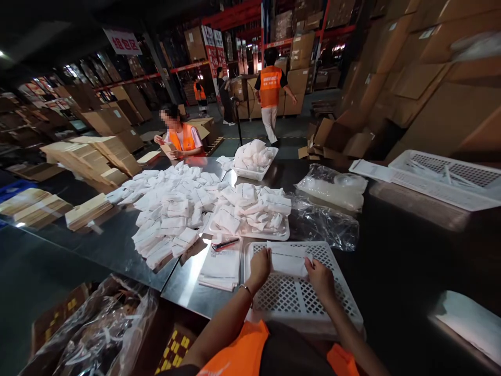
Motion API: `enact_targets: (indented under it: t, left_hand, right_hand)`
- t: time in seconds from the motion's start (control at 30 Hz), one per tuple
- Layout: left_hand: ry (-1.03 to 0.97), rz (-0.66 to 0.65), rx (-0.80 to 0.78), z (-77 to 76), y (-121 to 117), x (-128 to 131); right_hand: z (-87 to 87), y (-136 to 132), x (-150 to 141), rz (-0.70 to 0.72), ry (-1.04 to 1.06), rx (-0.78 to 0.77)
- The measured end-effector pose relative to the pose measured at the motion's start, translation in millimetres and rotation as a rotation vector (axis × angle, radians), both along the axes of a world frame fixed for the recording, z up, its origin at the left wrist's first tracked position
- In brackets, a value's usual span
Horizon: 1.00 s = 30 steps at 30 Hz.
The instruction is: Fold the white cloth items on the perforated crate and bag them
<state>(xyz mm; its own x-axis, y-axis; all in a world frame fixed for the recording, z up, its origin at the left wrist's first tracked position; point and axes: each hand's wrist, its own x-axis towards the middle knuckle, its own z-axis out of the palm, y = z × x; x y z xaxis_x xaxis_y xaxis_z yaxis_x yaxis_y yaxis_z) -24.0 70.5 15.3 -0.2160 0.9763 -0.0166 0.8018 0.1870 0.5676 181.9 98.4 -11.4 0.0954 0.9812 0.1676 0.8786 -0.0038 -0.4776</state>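
Our left hand (260,265) and right hand (321,279) pinch the white packet (288,260) by opposite ends over the perforated basket (303,296), and we judge it light, soft, creasable, best gripped at those ends

One cam only, head-worn, POV style: sits above the near edge of the worktop (183,295), facing fwd & down. Very close to the wearer (own orange vest (238,347) pokes in at bottom ctr), w/ L hand (260,267) & R hand (321,279) at short range, approx. mid-view. Looks wide-angle: covers the worktop out to its far edge, then runs on to distant racking (235,20) up top.
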Motion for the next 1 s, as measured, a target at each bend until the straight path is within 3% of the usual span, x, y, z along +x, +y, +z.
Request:
enact_targets:
  t: [0.2, 0.3, 0.37, 0.43, 0.57, 0.67, 0.8, 0.9, 1.0]
  left_hand:
    - [0.148, 0.013, 0.022, 16.5, 0.0, 0.2]
    - [0.355, -0.139, 0.275, 20.0, -2.5, 14.1]
    - [0.486, -0.324, 0.446, 14.0, -3.0, 26.3]
    - [0.541, -0.435, 0.477, 1.1, -2.4, 35.4]
    - [0.527, -0.44, 0.431, -30.5, -1.7, 38.9]
    - [0.467, -0.413, 0.438, -47.7, -2.2, 38.2]
    - [0.285, -0.307, 0.371, -59.3, -2.6, 38.8]
    - [-0.031, -0.216, 0.323, -61.4, -2.9, 36.4]
    - [-0.481, -0.091, 0.284, -58.3, -1.9, 35.2]
  right_hand:
    - [19.9, 1.4, 0.3, -0.039, -0.094, 0.001]
    - [26.2, -2.5, -11.5, 0.142, -0.224, 0.226]
    - [22.1, -3.2, -22.9, 0.348, -0.318, 0.386]
    - [11.7, -2.3, -33.0, 0.464, -0.353, 0.437]
    - [-13.7, -3.3, -43.2, 0.474, -0.347, 0.445]
    - [-25.6, -8.1, -47.7, 0.405, -0.329, 0.46]
    - [-30.0, -11.9, -53.3, 0.286, -0.186, 0.437]
    - [-29.4, -9.1, -52.2, 0.235, 0.095, 0.358]
    - [-27.1, -2.1, -45.7, 0.173, 0.369, 0.246]
